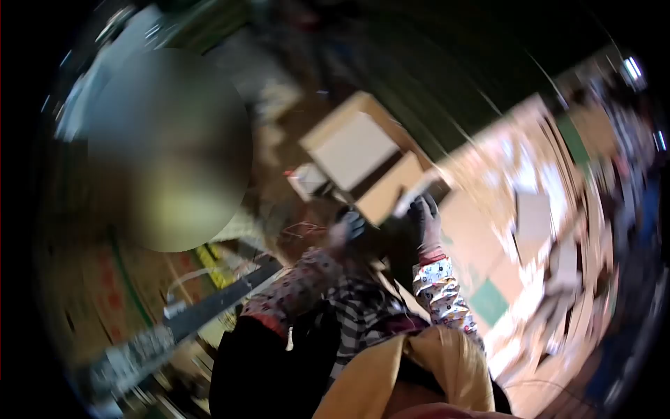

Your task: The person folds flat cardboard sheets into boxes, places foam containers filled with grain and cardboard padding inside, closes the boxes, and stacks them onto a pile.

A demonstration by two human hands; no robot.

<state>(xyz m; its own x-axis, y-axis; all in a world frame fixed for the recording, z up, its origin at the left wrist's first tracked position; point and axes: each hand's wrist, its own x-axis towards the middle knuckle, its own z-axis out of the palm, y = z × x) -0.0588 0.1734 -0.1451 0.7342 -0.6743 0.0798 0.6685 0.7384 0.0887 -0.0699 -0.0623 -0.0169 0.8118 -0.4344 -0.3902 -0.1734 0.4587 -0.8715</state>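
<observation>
An open cardboard box (333, 126) with a pale flat piece (356, 151) inside lies tilted in front of the body. My left hand (347, 227), in a dark-fingered glove, is blurred just below the box's near corner. My right hand (426, 213), gloved too, is raised at the box's near right side, beside a whitish strip (413, 195). Whether either hand grips anything is hidden by blur. A tan flap (389, 188) of the box lies between the two hands.
Flat cardboard sheets (481, 230) and stacked scraps (565, 269) spread on the right. A long dark metal bar (216, 300) crosses the lower left. A small white box (307, 180) sits left of the open box. A blurred round patch hides the upper left.
</observation>
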